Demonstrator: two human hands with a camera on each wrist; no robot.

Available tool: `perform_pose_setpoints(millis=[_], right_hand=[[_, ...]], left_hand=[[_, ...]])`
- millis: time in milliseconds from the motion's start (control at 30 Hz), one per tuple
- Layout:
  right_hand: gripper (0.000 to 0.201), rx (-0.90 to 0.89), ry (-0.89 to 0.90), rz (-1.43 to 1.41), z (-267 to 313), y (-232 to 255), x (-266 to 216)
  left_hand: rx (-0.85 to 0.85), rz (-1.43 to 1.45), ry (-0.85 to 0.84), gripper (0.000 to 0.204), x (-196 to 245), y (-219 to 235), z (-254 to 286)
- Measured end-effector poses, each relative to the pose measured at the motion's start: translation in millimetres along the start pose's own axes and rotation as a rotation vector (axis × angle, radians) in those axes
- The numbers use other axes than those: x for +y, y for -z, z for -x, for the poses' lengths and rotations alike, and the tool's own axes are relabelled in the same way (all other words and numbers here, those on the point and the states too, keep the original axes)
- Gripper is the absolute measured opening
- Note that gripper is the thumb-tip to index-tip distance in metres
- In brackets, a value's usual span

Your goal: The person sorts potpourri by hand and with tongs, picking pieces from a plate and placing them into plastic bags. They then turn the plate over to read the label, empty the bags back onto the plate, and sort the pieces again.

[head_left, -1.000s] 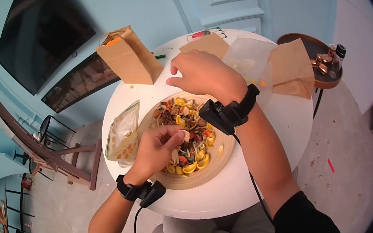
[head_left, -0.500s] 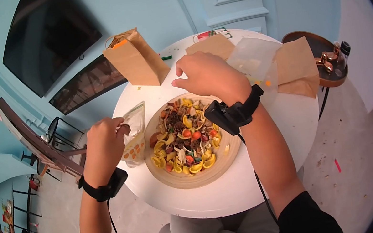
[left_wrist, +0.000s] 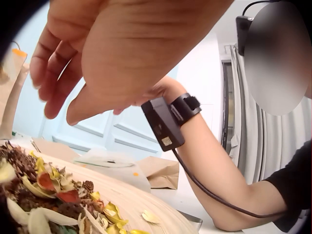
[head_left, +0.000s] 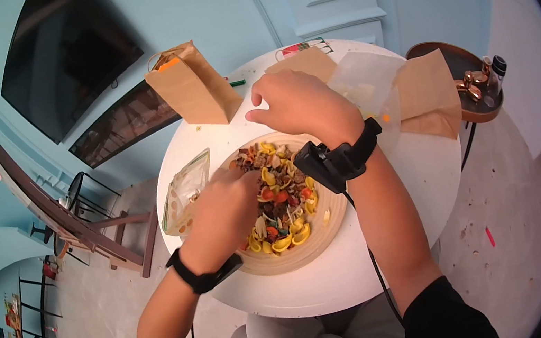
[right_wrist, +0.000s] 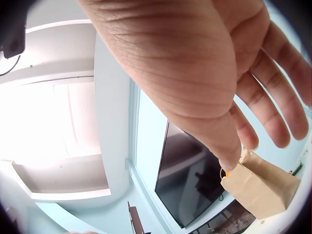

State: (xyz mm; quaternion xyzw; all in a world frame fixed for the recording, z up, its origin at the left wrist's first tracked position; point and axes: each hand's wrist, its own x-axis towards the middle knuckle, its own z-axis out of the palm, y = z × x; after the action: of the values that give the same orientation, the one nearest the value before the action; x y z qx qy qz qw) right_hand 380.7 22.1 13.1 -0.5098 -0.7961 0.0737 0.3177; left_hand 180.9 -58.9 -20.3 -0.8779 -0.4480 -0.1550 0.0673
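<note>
Dried potpourri point(head_left: 280, 197), with yellow curled pieces, red bits and small cones, lies heaped on a round wooden plate point(head_left: 335, 229). My left hand point(head_left: 223, 204) hovers over the plate's left side, covering part of the heap. In the left wrist view its fingers point(left_wrist: 61, 95) hang loosely bent above the potpourri, with nothing visible between them. Beyond the plate's far edge, my right hand point(head_left: 299, 102) is raised over the table, fingers apart and relaxed. The right wrist view shows that hand holding nothing. Left of the plate stands an unsealed clear pouch point(head_left: 182, 189) with some contents.
A brown paper bag with handles point(head_left: 192, 90) stands at the back left of the white round table point(head_left: 423, 209). At right lie a translucent bag point(head_left: 362, 78) and a flat brown paper bag point(head_left: 427, 96). Beyond them, a side table point(head_left: 486, 114) bears a bottle point(head_left: 497, 68) and a copper-coloured figure point(head_left: 471, 83).
My left hand first pinched a pale piece over the plate, then moved left over the pouch. Now it is back above the potpourri without that piece. My right hand has stayed in place.
</note>
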Motion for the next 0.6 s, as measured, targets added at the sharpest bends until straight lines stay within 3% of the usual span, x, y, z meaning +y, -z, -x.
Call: perform_pose_setpoints(millis=[67,167,267,333,433,500,600], right_hand=[[0.034,-0.006,0.006,-0.001,-0.4,0.2,0.6],[0.034,-0.034,0.001,-0.004,-1.9,4.0,0.0],[0.033,-0.022,-0.003,-0.034,1.4,9.0,-0.2],[0.030,0.010,0.001,-0.062,3.5,11.3,-1.0],[0.030,0.059,0.009,-0.075,3.9,10.0,1.4],[0.030,0.062,0.023,-0.067,1.9,9.0,5.5],[0.029,0.055,0.025,-0.080,0.0,8.4,7.0]], left_hand=[[-0.137,0.023,0.034,0.014,-4.2,-22.0,-19.5],[-0.136,-0.064,-0.020,0.015,-25.0,-63.0,-52.7],[-0.238,-0.057,0.129,0.018,-27.1,-75.3,-77.0],[-0.258,-0.045,0.109,0.017,-35.2,-84.3,-80.0],[-0.254,0.011,0.103,0.016,-40.5,-87.7,-75.4],[-0.295,0.102,0.143,0.016,-31.4,-66.9,-70.0],[-0.206,0.215,0.192,0.017,-43.3,-64.3,-62.9]])
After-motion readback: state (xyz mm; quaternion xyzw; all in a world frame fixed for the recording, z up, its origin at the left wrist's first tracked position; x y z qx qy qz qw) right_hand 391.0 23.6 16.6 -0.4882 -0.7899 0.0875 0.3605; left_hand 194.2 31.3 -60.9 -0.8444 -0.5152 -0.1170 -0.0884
